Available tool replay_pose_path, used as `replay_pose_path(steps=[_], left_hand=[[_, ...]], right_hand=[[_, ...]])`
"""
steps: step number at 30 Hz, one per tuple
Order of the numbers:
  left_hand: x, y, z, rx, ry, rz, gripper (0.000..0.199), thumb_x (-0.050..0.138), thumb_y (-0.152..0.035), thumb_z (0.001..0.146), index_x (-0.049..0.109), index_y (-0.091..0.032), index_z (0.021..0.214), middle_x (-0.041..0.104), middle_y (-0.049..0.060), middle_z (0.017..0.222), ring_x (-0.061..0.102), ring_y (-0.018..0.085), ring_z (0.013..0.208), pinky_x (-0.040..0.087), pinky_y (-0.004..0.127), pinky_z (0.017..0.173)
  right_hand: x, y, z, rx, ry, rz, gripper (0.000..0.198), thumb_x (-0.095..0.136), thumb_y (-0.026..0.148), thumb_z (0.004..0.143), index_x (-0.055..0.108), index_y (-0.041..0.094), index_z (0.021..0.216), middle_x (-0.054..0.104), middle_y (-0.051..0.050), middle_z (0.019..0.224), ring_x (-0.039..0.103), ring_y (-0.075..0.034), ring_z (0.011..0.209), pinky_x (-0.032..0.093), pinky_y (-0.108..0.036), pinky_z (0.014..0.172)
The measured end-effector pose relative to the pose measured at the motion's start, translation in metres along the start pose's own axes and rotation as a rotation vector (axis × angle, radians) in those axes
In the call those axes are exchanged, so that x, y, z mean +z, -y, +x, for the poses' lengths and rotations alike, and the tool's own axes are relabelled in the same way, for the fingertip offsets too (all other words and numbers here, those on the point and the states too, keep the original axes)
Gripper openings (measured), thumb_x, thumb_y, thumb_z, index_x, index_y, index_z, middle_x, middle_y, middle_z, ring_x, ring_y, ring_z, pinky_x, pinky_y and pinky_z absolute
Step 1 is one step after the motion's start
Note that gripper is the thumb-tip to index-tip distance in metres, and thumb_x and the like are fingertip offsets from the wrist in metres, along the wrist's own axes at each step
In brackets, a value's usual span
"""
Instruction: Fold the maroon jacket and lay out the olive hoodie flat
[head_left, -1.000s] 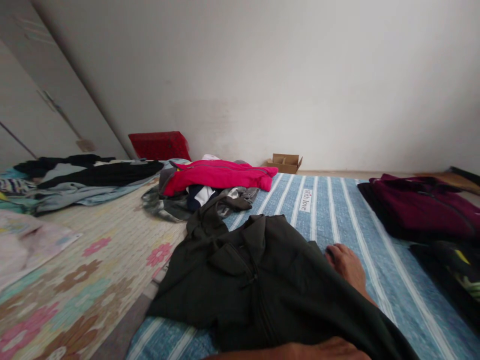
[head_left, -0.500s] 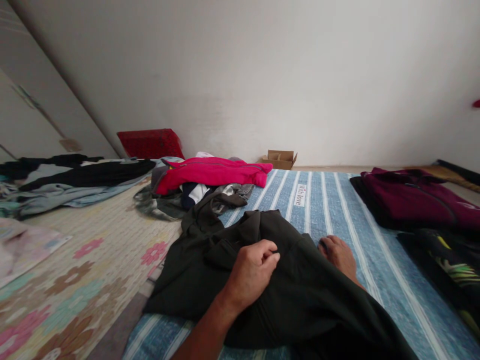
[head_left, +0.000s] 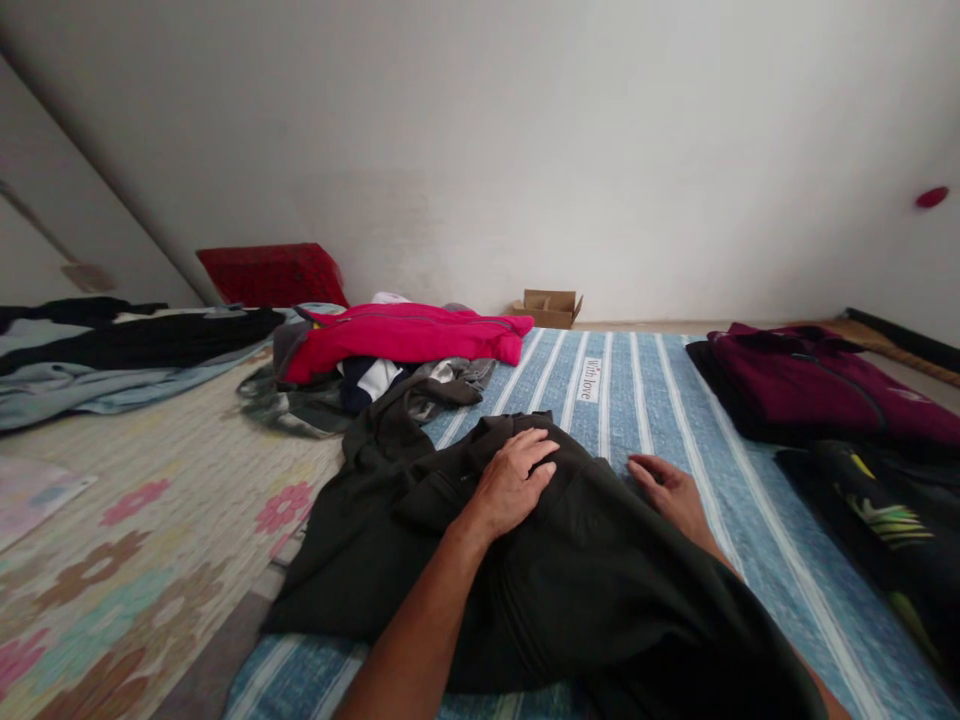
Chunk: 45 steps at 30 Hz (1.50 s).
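A dark jacket (head_left: pixel 600 560) with a collar and a long seam or zip lies spread over the striped cover, one sleeve reaching toward the clothes pile. My left hand (head_left: pixel 517 475) rests on it just below the collar, open, with fingers extended and nothing gripped. Beside the jacket's right shoulder is my right hand (head_left: pixel 671 495), also open, its thumb and fingers apart near the cloth. Dark fabric hides most of my right forearm.
Behind the jacket lies a heap with a bright pink jacket (head_left: pixel 405 335) on top. Folded maroon clothing (head_left: pixel 810 385) and a dark printed garment (head_left: pixel 885 500) lie at right. Denim and black clothes (head_left: pixel 150 350) are at left. A cardboard box (head_left: pixel 547 308) stands by the wall.
My left hand has gone from a closed pinch to extended fingers, slightly nearer the collar. The right hand has let go of the dark fabric and opened. The view has shifted a little.
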<state>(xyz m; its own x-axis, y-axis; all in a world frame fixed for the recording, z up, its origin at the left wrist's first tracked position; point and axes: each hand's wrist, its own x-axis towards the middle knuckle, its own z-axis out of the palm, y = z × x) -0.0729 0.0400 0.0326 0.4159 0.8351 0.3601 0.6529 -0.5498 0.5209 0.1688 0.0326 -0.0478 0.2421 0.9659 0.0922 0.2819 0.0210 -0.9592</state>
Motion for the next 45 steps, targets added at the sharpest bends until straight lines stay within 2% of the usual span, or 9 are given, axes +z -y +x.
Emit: replay_pose_path(steps=[2,5,8,11,15,18,23,33,45], left_hand=[[0.005,0.002,-0.001,0.002,-0.062,-0.026,0.029,0.051,-0.017,0.084,0.065,-0.019,0.109,0.058,0.009,0.126,0.05,0.022,0.121,0.04,0.041,0.104],[0.012,0.004,-0.004,0.017,-0.135,-0.061,0.026,0.051,-0.018,0.084,0.066,-0.019,0.106,0.061,0.009,0.123,0.051,0.021,0.119,0.04,0.042,0.103],[0.018,0.005,-0.005,0.016,-0.182,-0.102,0.025,0.051,-0.018,0.084,0.066,-0.019,0.104,0.061,0.009,0.122,0.052,0.022,0.119,0.041,0.043,0.103],[0.021,0.005,-0.006,-0.003,-0.218,-0.168,0.022,0.051,-0.017,0.083,0.064,-0.019,0.1,0.061,0.009,0.121,0.051,0.022,0.119,0.04,0.044,0.103],[0.017,0.003,-0.01,-0.032,-0.238,-0.284,0.012,0.052,-0.013,0.08,0.061,-0.019,0.086,0.062,0.009,0.12,0.052,0.021,0.118,0.038,0.043,0.104],[0.01,0.001,-0.013,-0.018,-0.161,-0.311,0.008,0.057,-0.012,0.075,0.058,-0.019,0.077,0.058,0.01,0.125,0.048,0.023,0.123,0.035,0.044,0.105],[0.007,-0.003,-0.016,0.015,-0.06,-0.283,0.015,0.067,-0.011,0.065,0.058,-0.019,0.074,0.051,0.013,0.134,0.037,0.027,0.131,0.03,0.047,0.108],[0.013,-0.004,-0.016,0.033,-0.106,-0.228,0.013,0.064,-0.007,0.065,0.06,-0.019,0.07,0.055,0.011,0.13,0.04,0.027,0.129,0.033,0.049,0.105],[0.014,-0.005,-0.016,0.142,-0.153,-0.127,0.014,0.06,-0.006,0.07,0.065,-0.02,0.068,0.061,0.009,0.122,0.044,0.026,0.126,0.04,0.047,0.102]], right_hand=[[-0.005,0.01,-0.004,0.1,0.082,0.369,0.037,0.062,0.052,0.075,0.066,0.024,0.098,0.069,-0.007,0.095,0.061,-0.028,0.095,0.044,-0.045,0.088],[-0.01,0.023,-0.011,0.086,0.339,0.707,0.045,0.057,0.056,0.079,0.06,0.026,0.113,0.065,-0.009,0.109,0.059,-0.029,0.103,0.044,-0.047,0.089],[-0.011,0.029,-0.016,0.05,0.613,0.758,0.064,0.064,0.057,0.072,0.05,0.027,0.127,0.055,-0.01,0.127,0.05,-0.031,0.117,0.039,-0.049,0.096],[-0.01,0.027,-0.015,0.067,0.745,0.664,0.073,0.075,0.043,0.066,0.046,0.027,0.131,0.051,-0.008,0.132,0.046,-0.03,0.121,0.03,-0.046,0.104],[-0.008,0.021,-0.011,0.142,0.774,0.618,0.067,0.075,0.026,0.067,0.048,0.027,0.128,0.055,-0.007,0.127,0.05,-0.028,0.117,0.033,-0.047,0.102],[-0.007,0.019,-0.011,0.161,0.769,0.644,0.063,0.074,0.024,0.067,0.05,0.026,0.125,0.056,-0.007,0.125,0.052,-0.028,0.115,0.034,-0.047,0.1],[-0.007,0.025,-0.014,0.146,0.767,0.643,0.057,0.074,0.025,0.067,0.054,0.025,0.121,0.057,-0.006,0.124,0.053,-0.028,0.113,0.035,-0.046,0.1],[-0.007,0.03,-0.014,0.106,0.778,0.636,0.052,0.073,0.026,0.068,0.058,0.022,0.118,0.06,-0.006,0.119,0.054,-0.028,0.111,0.036,-0.046,0.101],[-0.008,0.033,-0.014,0.103,0.775,0.618,0.05,0.073,0.026,0.068,0.059,0.021,0.116,0.062,-0.006,0.116,0.056,-0.027,0.109,0.038,-0.045,0.098]])
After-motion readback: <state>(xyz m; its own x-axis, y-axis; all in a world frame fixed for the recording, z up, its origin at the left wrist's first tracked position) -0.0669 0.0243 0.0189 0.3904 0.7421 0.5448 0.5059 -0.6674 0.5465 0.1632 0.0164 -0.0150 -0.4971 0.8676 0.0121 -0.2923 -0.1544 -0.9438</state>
